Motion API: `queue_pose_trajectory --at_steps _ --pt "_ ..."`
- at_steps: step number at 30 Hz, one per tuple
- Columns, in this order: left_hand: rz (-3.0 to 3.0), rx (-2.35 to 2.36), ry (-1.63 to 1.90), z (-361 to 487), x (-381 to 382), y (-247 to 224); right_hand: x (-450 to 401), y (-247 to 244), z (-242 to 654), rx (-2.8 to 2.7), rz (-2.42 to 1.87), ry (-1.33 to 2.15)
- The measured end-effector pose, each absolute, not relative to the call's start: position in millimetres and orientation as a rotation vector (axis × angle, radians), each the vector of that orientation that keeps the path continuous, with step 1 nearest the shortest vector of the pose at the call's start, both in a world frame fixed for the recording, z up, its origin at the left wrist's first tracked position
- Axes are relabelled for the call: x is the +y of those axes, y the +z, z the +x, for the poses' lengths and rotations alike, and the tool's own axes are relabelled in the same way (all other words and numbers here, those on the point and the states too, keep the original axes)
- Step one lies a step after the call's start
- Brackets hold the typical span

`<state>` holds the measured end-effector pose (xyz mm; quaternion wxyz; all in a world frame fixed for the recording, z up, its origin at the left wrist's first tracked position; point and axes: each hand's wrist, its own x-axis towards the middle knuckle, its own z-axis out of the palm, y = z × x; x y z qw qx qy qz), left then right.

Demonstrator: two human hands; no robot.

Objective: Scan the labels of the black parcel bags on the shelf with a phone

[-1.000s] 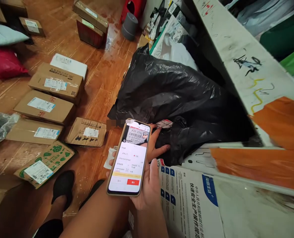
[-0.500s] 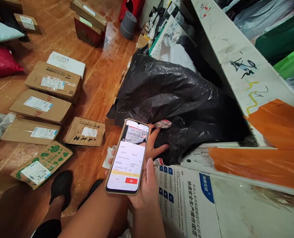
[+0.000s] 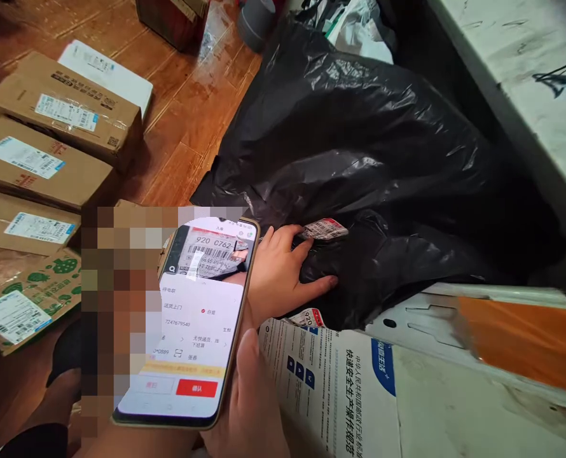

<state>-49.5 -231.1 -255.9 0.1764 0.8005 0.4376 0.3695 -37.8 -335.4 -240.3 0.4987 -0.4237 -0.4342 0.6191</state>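
My right hand [image 3: 249, 407] holds a smartphone [image 3: 192, 331] upright, thumb along its right edge. The screen shows a photographed barcode label above a form with a red button. Behind the phone my left hand [image 3: 280, 270] lies on a large black plastic bag [image 3: 359, 146], with a fold of the bag between thumb and fingers. A red-and-white shipping label [image 3: 325, 229] sits on the bag just beyond the fingertips. Another label [image 3: 306, 317] shows below the hand.
Several cardboard parcels [image 3: 63, 111] with labels lie on the wooden floor [image 3: 187, 121] at left. A printed white sheet [image 3: 340, 394] and a white-and-orange board [image 3: 516, 331] are at lower right. A white scribbled panel [image 3: 526, 83] rises at right. More bags lie at top centre.
The view has dropped closer to the bag and phone. The phone now sits lower left and larger in view. My left hand stays on the bag by the label.
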Motion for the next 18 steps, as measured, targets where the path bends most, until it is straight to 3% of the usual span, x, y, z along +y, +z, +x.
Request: queue_pose_trajectory --at_steps 4,14,18 --pt "2.238 1.249 1.037 -48.2 -230.1 -252.1 -343.2 -233.1 -31.7 -1.008 -0.926 1.826" --pt "2.243 1.261 1.089 -46.2 -229.8 -255.8 -342.0 -245.8 -45.5 -0.742 -0.626 1.862" --pt "2.245 1.264 1.091 -45.0 -230.3 -257.7 -343.4 -250.3 -44.6 -0.808 -0.731 1.829"
